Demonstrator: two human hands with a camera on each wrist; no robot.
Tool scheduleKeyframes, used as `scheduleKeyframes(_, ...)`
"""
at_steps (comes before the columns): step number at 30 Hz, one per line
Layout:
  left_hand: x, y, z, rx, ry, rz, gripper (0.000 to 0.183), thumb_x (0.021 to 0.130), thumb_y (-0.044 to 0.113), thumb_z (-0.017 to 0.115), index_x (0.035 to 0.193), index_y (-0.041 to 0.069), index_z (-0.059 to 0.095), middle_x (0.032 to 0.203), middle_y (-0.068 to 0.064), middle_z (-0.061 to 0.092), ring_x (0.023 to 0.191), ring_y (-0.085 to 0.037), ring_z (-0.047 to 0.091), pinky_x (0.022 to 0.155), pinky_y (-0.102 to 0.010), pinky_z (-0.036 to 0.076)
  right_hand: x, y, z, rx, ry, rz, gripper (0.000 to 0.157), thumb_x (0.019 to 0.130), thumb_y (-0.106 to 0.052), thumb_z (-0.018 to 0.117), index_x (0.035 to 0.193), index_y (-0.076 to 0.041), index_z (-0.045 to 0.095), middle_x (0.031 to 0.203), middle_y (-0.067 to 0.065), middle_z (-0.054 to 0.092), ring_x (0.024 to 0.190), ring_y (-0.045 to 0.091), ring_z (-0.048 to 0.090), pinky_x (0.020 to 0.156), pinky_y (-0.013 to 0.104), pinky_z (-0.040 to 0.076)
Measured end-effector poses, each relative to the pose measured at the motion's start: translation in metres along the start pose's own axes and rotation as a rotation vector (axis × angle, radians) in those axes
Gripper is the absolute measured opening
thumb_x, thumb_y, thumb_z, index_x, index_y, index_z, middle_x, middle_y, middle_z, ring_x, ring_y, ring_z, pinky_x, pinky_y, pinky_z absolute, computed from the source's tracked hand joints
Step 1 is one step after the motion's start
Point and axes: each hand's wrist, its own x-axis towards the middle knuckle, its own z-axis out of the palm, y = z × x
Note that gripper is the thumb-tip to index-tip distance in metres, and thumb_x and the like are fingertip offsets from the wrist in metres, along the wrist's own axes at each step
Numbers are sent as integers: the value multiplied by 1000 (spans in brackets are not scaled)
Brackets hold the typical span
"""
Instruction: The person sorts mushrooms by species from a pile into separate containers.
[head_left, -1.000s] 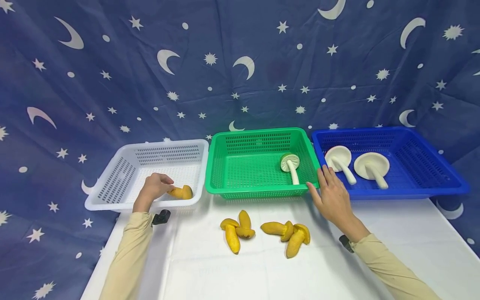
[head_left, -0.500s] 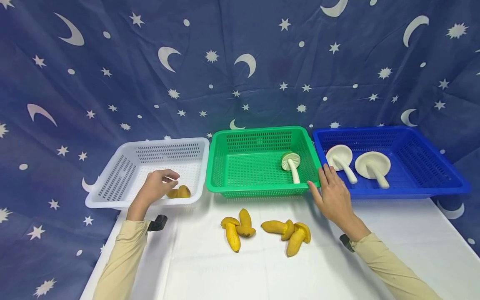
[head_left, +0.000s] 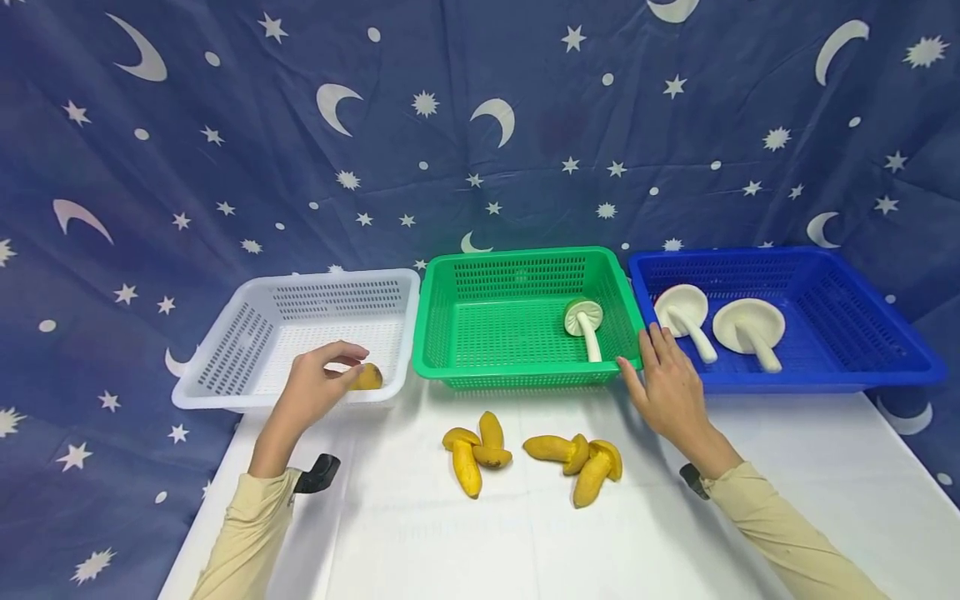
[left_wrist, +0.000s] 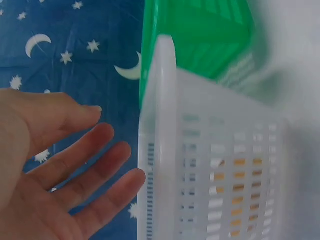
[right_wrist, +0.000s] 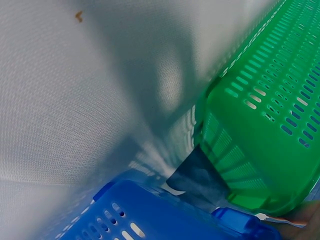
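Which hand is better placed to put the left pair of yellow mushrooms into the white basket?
Probably the left hand: it looks empty, is over the white basket and nearer those mushrooms. The right hand rests at the green basket.

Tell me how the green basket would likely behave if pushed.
The green basket looks light for its size, with perforated walls. Its straight rim suggests fairly stiff plastic. Its wide floor probably makes it slide before tipping.

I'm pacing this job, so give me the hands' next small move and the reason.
Probably move the left hand to the leftmost yellow mushroom on the white table: the left wrist view shows that hand holding nothing, another yellow mushroom sits in the white basket, and four lie on the table.
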Motion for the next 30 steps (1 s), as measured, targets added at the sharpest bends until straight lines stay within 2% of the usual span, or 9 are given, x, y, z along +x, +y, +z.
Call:
scheduleKeyframes(6,-11,11,7,-33,37,11,18,78,10,65,96,11,63,94,-5,64,85,-18,59,66,-27,52,-1,0,-1,1,-1,4,60,88,-38,48,127,6,40,134,25,33,124,38,28,96,53,27)
scheduleKeyframes(14,-25,28,17,-17,127,-8,21,75,4,66,96,7,63,96,-4,62,91,-21,56,69,-35,51,-1,0,0,2,-4,7,60,88,-38,48,127,6,40,134,25,33,126,37,26,96,54,27)
scheduleKeyframes(18,-32,36,22,-52,153,-7,22,74,3,66,95,8,63,98,-4,62,90,-19,57,70,-37,51,0,1,1,0,4,4,60,88,-39,48,127,6,40,134,25,33,125,37,26,96,54,27)
scheduleKeyframes(22,-40,43,30,-82,148,-12,24,73,2,67,95,10,64,99,-1,61,88,-17,58,68,-34,51,0,1,1,0,-2,9,60,88,-39,47,128,5,40,134,25,33,126,36,24,97,53,26)
scheduleKeyframes(30,-55,57,49,-73,113,-54,23,73,7,68,95,14,64,94,4,62,85,-11,57,66,-28,51,0,1,2,-5,2,8,60,88,-39,47,128,5,40,134,24,33,126,36,25,97,53,27)
